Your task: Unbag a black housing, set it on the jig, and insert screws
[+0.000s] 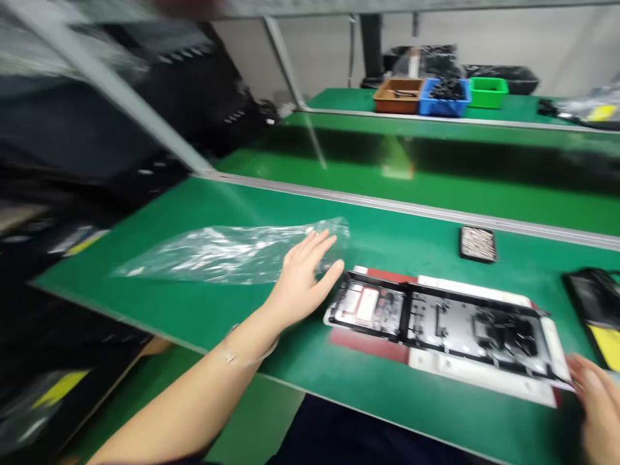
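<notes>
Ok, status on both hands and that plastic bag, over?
Left hand open, fingertips on clear plastic bag. Right hand at black chassis end, grip unclear. Bag lies flat, empty-looking, nothing on it.

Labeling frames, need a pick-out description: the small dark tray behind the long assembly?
Start at the green bench nearest the camera and find the long black-and-white assembly lying on it. Just beyond its right half, near the metal rail, sits the small dark tray. It alone is filled with pale, thin metallic pieces.

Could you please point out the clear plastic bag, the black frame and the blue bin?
clear plastic bag (227, 253): head view, crinkled middle.
black frame (450, 323): head view, centre panel.
blue bin (443, 106): head view, front wall.
</notes>
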Action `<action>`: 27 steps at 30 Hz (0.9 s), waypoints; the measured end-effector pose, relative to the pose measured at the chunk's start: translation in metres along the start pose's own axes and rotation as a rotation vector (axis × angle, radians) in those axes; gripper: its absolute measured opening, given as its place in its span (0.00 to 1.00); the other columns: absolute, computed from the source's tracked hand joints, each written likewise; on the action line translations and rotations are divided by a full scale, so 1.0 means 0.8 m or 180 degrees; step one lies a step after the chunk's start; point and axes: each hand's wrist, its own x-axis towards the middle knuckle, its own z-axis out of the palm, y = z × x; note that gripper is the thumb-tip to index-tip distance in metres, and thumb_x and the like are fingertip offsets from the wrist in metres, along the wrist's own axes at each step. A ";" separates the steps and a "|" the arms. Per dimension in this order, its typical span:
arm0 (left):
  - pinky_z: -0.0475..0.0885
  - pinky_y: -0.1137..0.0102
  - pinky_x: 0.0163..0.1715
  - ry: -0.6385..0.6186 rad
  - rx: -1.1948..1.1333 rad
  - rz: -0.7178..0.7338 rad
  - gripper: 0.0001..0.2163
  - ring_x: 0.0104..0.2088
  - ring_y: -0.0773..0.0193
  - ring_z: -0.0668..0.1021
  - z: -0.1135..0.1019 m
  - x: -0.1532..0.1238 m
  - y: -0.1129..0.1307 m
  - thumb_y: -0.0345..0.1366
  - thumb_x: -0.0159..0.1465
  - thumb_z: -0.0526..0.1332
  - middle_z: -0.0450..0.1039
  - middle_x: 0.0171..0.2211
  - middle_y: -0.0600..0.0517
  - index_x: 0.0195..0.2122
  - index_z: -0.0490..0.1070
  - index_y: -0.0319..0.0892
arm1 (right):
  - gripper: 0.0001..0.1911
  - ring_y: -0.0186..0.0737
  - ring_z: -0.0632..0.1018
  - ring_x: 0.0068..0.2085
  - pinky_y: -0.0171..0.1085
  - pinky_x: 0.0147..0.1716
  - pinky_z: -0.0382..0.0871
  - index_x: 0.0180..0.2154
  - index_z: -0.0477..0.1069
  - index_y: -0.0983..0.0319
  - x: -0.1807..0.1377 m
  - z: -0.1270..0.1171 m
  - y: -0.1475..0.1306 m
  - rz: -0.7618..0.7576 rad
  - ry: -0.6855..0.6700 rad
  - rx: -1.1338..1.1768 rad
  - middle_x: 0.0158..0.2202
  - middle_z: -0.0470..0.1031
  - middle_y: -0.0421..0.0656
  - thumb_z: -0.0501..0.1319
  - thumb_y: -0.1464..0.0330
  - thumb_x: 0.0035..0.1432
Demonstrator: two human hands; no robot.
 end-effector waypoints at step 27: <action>0.70 0.37 0.47 -0.0288 0.0248 0.2276 0.53 0.54 0.31 0.69 0.076 -0.014 0.044 0.48 0.38 0.62 0.61 0.55 0.39 0.69 0.44 0.55 | 0.40 0.38 0.73 0.51 0.25 0.50 0.72 0.50 0.74 0.66 -0.059 0.003 -0.028 0.1815 0.0972 0.1396 0.52 0.68 0.46 0.62 0.39 0.50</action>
